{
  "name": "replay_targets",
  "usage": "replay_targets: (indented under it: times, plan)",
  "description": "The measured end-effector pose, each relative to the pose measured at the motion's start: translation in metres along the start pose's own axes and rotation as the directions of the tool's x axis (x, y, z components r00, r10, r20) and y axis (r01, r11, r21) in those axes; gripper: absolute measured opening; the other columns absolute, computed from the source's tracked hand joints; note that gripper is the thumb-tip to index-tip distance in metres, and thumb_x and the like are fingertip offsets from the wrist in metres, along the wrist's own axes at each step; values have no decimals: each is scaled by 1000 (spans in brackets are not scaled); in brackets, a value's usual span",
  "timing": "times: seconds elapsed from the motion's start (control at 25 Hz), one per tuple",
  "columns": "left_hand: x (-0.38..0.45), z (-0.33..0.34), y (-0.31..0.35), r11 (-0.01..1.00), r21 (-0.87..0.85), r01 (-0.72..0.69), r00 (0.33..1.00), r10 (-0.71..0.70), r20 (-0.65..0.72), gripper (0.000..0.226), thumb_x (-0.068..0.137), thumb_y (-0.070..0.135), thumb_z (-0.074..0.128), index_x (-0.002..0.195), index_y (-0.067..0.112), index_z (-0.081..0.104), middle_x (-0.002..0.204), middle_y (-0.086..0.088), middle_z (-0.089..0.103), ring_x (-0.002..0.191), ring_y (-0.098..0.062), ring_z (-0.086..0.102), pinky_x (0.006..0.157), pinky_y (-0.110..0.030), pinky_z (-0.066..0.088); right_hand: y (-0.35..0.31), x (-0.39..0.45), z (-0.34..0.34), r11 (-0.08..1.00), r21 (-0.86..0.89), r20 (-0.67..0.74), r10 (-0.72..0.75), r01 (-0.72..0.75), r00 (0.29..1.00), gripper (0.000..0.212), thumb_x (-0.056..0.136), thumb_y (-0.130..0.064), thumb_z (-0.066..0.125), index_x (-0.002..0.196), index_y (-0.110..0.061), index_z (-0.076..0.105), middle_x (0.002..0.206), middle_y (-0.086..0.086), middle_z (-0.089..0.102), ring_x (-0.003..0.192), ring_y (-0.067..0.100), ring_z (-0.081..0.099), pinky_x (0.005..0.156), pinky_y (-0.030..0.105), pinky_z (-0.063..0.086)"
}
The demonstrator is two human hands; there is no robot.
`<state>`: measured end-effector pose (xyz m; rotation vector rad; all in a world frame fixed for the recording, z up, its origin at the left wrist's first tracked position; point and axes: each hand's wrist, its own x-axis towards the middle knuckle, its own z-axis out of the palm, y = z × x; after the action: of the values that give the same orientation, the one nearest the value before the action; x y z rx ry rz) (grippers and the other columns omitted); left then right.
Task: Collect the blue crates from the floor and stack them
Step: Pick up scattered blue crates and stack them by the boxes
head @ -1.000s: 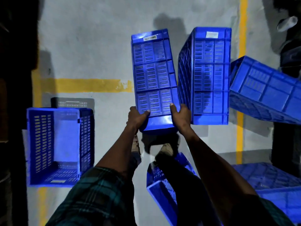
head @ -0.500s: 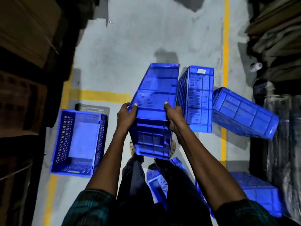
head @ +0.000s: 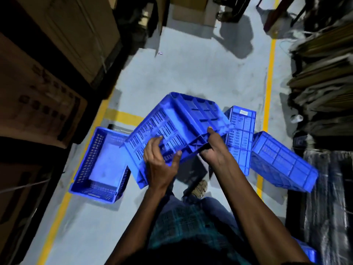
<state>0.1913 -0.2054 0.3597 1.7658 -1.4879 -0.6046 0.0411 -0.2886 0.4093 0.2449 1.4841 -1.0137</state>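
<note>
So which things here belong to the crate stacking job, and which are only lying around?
Belong to the job:
- held crate, tilted, in the left hand and right hand
- open crate on the floor, upright
- crate standing on end
- crate on its side

Only lying around:
- cardboard boxes
- flattened cardboard pile
- yellow floor lines

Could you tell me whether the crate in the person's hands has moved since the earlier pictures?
Yes. The held crate has swung left and now overlaps the upright crate standing on the floor.
</note>
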Motion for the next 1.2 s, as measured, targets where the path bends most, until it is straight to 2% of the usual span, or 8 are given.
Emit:
replay_targets:
  times: [0.16, 0.28, 0.44, 0.6, 0.76, 0.96, 1.08, 1.2]
  plan:
    - [-22, -26, -19, 976, 188, -108, 992, 117, -36, 62, 77, 60, 68, 111, 7, 63, 111, -16, 62, 108, -33, 55, 91, -44, 45, -3, -36, 5, 992, 109, 82, 52, -60, 995, 34, 103, -27, 45, 90, -5, 67, 71, 17, 74, 56, 28, 72, 74, 52, 57]
    - [-28, -38, -18, 902, 347, -255, 944, 310, -111, 48, 78, 47, 70, 104, 7, 59, 94, -16, 66, 92, -28, 51, 77, -38, 40, 2, -58, 5, 981, 151, 85, 112, -124, 990, 28, 99, -23, 52, 88, -4, 68, 76, 17, 74, 65, 28, 72, 86, 48, 57]
    - [-35, -47, -12, 856, 434, -282, 927, 360, -107, 34, 93, 36, 57, 103, 4, 59, 92, -17, 65, 83, -32, 54, 67, -39, 46, 7, -65, 8, 973, 140, 129, 169, -186, 977, 24, 98, -17, 54, 87, -3, 69, 68, 18, 73, 52, 29, 71, 67, 47, 58]
    - [-45, -62, -8, 813, 492, -313, 919, 389, -58, 31, 86, 31, 64, 106, 7, 57, 98, -15, 66, 86, -32, 57, 65, -38, 45, 9, -64, 2, 956, 76, 235, 259, -283, 937, 17, 95, -12, 57, 101, -5, 71, 78, 14, 73, 69, 25, 73, 49, 40, 60]
    - [-58, -78, 27, 823, 537, -186, 948, 293, -120, 41, 97, 48, 39, 105, 12, 57, 90, -9, 67, 70, -29, 66, 52, -33, 45, -1, -59, -7, 906, -4, 459, 377, -422, 804, 21, 98, -22, 56, 98, -3, 64, 90, 8, 68, 74, 22, 67, 42, 32, 55]
    - [-58, -121, 50, 830, 555, 57, 963, 100, -248, 33, 81, 41, 51, 102, 16, 50, 96, -10, 65, 83, -33, 67, 56, -38, 46, 9, -57, -33, 923, -328, 681, 378, -201, 627, 58, 100, -54, 28, 99, -5, 59, 90, 15, 75, 58, 21, 69, 50, 26, 56]
    - [-76, -142, 57, 816, 546, 190, 933, 23, -359, 33, 80, 35, 57, 101, 10, 56, 97, -11, 65, 85, -34, 66, 61, -40, 47, 18, -37, -55, 787, -616, 592, 431, 38, 681, 44, 99, -52, 33, 94, -17, 59, 77, 0, 75, 48, 12, 61, 45, 17, 44]
    - [-99, -150, 66, 818, 485, 310, 872, -41, -489, 30, 77, 21, 72, 99, 8, 58, 96, -11, 65, 82, -36, 65, 62, -41, 48, 37, -3, -76, 511, -848, 416, 481, 139, 771, 35, 100, -43, 39, 80, -20, 54, 61, -6, 65, 43, 11, 51, 43, 16, 36]
